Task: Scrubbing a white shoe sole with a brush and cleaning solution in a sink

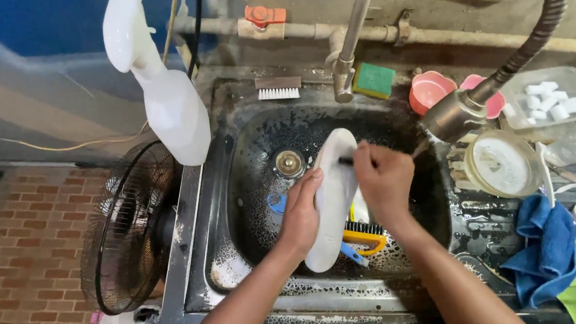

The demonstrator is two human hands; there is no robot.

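Over the black metal sink [244, 138], my left hand [301, 213] grips a long white shoe insole [333, 200] by its left edge, holding it tilted with one end pointing to the drain [289, 162]. My right hand [383, 178] is closed around a small dark brush [346, 160] whose tip rests on the insole's upper part. Below the insole a yellow brush with black bristles [366, 231] and a blue-handled tool [351, 254] lie in the sink bottom.
A tap [351, 45] and a flexible spray hose head [454, 114] hang over the sink. A white spray bottle [168, 96] stands at left above a floor fan [127, 231]. Scrub brush [278, 88], green sponge [374, 80], pink cups [430, 90], round lidded container [501, 163], blue and green cloths [549, 247] surround it.
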